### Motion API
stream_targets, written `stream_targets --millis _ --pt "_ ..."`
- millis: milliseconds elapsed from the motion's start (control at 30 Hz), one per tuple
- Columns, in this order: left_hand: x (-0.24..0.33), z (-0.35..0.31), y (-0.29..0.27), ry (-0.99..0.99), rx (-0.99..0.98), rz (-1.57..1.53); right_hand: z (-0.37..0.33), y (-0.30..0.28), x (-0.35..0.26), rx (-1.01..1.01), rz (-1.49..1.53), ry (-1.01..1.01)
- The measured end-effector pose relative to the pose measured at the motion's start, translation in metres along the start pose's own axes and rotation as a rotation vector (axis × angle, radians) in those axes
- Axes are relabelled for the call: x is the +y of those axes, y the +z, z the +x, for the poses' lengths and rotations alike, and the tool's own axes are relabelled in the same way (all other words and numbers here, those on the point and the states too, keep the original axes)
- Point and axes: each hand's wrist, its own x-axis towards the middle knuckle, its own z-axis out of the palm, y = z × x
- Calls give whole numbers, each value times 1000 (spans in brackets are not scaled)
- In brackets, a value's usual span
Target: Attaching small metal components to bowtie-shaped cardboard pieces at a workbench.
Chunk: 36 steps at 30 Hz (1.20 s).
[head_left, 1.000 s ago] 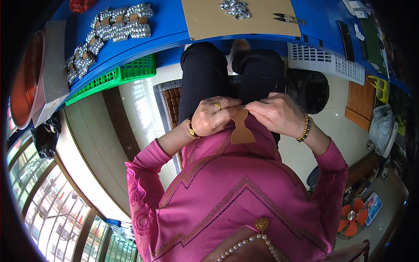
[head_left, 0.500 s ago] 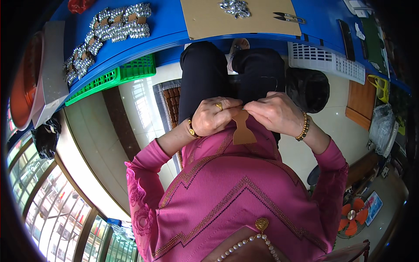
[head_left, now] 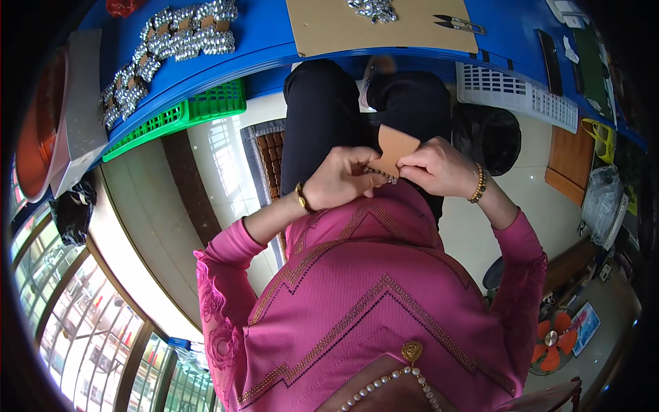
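Above my lap, my right hand (head_left: 441, 169) pinches the lower right edge of a small brown cardboard card (head_left: 397, 145), its wide end tilted up and away from me. My left hand (head_left: 340, 178) is closed at the card's lower left. From its fingers a short strand of dark, shiny beads (head_left: 382, 173) runs across the card's lower part. The left fingertips partly cover the strand, so its full length is hidden.
On the blue table (head_left: 264, 42) lie silvery bead bundles on brown cards (head_left: 185, 33), a brown board (head_left: 384, 40) with a loose silvery pile (head_left: 373, 9), and thread snips (head_left: 458, 25). Below are a green basket (head_left: 185, 118), a white basket (head_left: 515, 93) and a black-lined bin (head_left: 486, 137).
The card has swung from hanging below my fingers to pointing up and away. My left hand has turned and dropped slightly, and a bead strand now shows at its fingertips.
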Motion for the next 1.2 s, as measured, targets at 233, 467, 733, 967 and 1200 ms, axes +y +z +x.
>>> stream_targets --millis 233,467,733,967,1200 --pt "-2 13 -10 -498 -176 -487 -8 14 9 10 277 132" --pt "8 16 -13 -596 -220 -566 -13 17 12 71 355 148" --pt "14 16 -12 -609 -183 -636 -18 21 19 103 428 128" --pt "12 19 -11 -617 -226 -819 -23 25 17 111 584 209" --pt "18 22 -3 -601 -162 -796 -19 30 12 189 693 259"
